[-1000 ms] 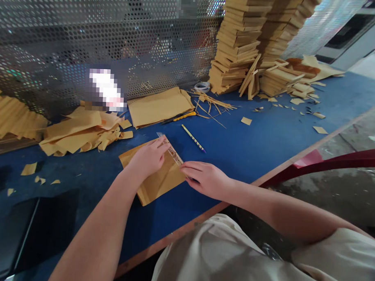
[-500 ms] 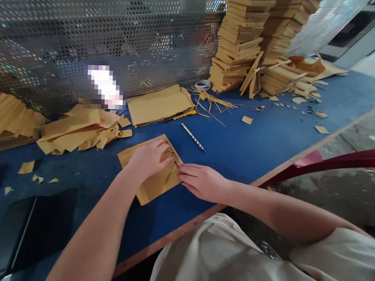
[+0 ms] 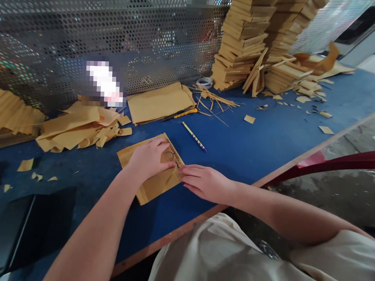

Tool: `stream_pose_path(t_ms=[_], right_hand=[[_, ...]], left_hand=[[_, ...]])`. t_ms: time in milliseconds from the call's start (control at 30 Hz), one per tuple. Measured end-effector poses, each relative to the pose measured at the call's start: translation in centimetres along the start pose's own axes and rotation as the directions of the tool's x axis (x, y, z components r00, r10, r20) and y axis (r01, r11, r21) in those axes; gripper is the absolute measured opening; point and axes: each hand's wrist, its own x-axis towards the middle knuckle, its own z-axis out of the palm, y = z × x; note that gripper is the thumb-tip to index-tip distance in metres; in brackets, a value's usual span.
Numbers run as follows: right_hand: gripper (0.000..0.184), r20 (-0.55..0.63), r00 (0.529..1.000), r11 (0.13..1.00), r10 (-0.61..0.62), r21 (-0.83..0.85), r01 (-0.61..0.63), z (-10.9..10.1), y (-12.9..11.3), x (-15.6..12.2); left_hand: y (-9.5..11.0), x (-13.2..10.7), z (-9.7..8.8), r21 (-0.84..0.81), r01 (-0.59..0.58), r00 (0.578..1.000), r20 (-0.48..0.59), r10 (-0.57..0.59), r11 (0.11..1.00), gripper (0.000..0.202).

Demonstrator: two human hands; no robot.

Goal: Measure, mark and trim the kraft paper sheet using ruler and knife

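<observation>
A brown paper piece [image 3: 155, 186], seemingly folded or layered, lies flat on the blue table in front of me. Along its right edge rests a clear plastic ruler [image 3: 170, 156] with a round cut-out pattern. My left hand [image 3: 148, 157] presses down on ruler and paper, thumb apart from the fingers. At the ruler's near end, my right hand [image 3: 203, 180] has its fingertips pinched together at the paper's right corner; what exactly sits between them is partly hidden. Beyond the hands lies a patterned pencil [image 3: 194, 136].
Behind are a stack of brown paper sheets [image 3: 159, 102], a yellow cutter [image 3: 186, 113], thin paper strips [image 3: 213, 98] and a tape roll [image 3: 204, 82]. Tall stacks of folded paper [image 3: 240, 44] stand at the back right. Paper scraps [image 3: 80, 126] and a black object [image 3: 6, 232] are on the left.
Both hands stay nearly in place. The ruler looks shifted slightly toward the right hand, and its far end no longer sticks out past the paper. The view has tilted a little.
</observation>
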Motion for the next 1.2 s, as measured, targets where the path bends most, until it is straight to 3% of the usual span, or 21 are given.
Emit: stream_pose_path(t_ms=[167,300,500,633,767,967,1200], right_hand=[[0.018,0.027,0.999,0.99,0.045,0.132,-0.048,-1.2,0.7,0.2],[0.02,0.055,0.992,0.97,0.112,0.211,-0.122,-3.3,2.9,1.4],[0.022,0.061,0.959,0.96,0.277,0.018,-0.279,-4.9,11.0,5.5],[0.038,0.119,0.931,0.929,0.345,-0.181,-0.322,-3.6,17.0,8.2],[0.042,0.207,0.908,0.899,0.365,-0.33,-0.286,-2.1,20.8,9.7],[0.034,0.231,0.898,0.876,0.374,-0.406,-0.26,-1.7,22.8,10.9],[0.035,0.324,0.9,0.889,0.29,-0.44,-0.128,-2.2,21.9,11.3]], left_hand=[[0.1,0.0,0.0,0.004,-0.017,1.0,-0.001,0.017,1.0,0.07],[0.1,0.0,0.0,0.006,-0.019,1.0,0.008,0.019,1.0,0.067],[0.6,0.1,-0.3,0.031,0.039,0.997,0.072,-0.041,0.999,0.065],[0.8,0.0,-0.3,0.032,0.027,0.996,0.079,-0.029,0.999,0.063],[0.7,-0.3,-0.2,0.014,0.016,0.997,0.074,-0.017,1.0,0.056],[1.0,-0.2,-0.3,0.008,0.012,0.995,0.1,-0.013,1.0,0.062],[1.0,-0.3,0.0,0.012,-0.002,0.999,0.053,0.002,1.0,0.064]])
